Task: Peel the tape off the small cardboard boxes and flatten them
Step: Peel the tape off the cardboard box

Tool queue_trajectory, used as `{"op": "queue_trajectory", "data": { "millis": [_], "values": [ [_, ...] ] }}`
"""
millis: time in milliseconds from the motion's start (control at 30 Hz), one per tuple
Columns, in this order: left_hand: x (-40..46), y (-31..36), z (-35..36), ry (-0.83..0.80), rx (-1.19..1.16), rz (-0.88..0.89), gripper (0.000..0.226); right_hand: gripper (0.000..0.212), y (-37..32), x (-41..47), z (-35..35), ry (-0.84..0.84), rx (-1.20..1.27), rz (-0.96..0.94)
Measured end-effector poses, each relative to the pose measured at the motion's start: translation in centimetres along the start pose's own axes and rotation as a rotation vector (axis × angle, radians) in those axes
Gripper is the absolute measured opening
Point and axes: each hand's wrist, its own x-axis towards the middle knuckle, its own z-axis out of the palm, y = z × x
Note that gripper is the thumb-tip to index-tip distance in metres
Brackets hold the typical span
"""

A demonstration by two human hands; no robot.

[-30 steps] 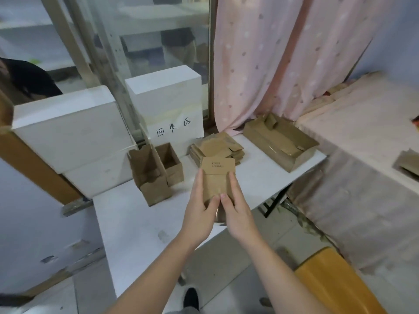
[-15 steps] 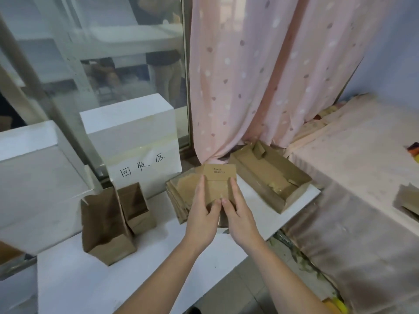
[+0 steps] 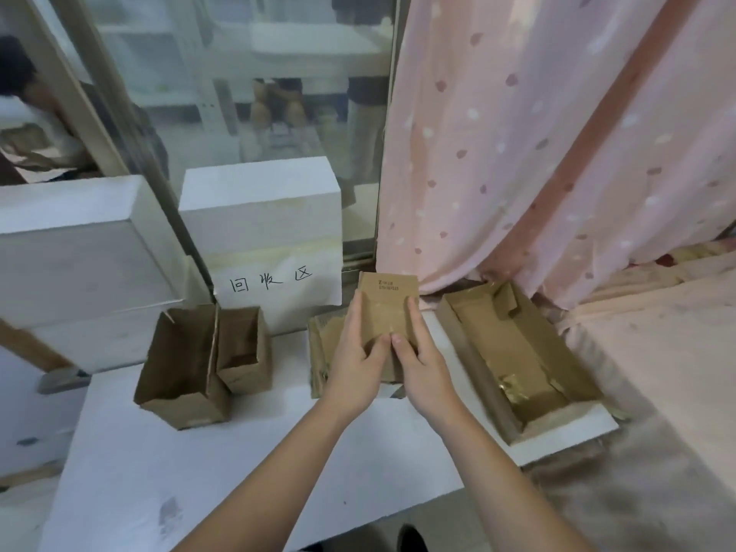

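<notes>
Both hands, left hand (image 3: 358, 352) and right hand (image 3: 418, 352), pinch a flattened box (image 3: 384, 308) by its sides, thumbs on top, holding it level over the flattened pile (image 3: 322, 344) on the white surface (image 3: 278, 452), seemingly to stack it squarely

Two hands hold a flat brown box (image 3: 388, 308) over a pile of flat boxes (image 3: 323, 344) on the white tabletop (image 3: 247, 464). The left hand (image 3: 354, 364) and right hand (image 3: 422, 364) each pinch one side — thumbs touching in the middle. Two open little boxes (image 3: 207, 360) stand to the left. A big open box (image 3: 513, 356) lies on the right, by a pink curtain (image 3: 537, 145).
</notes>
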Motion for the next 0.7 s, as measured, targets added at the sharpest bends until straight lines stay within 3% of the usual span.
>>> {"op": "queue_trajectory", "data": {
  "millis": [267,467,600,700],
  "values": [
    [-0.5,1.0,3.1,0.106,0.009,-0.077,0.071,0.055,1.0,2.8,-3.3,-0.238,0.003,-0.003],
    [-1.3,0.7,2.7,0.021,0.046,-0.106,0.078,0.055,1.4,3.9,-4.1,-0.318,0.055,0.030],
    [-1.7,-1.1,1.7,0.012,0.424,-0.130,0.120,0.054,1.0,4.6,-3.8,-0.319,0.082,0.081],
    [-1.8,-1.2,1.0,0.087,0.459,-0.080,0.107,0.055,0.5,5.0,-3.4,-0.364,0.040,0.067]
  ]
}}
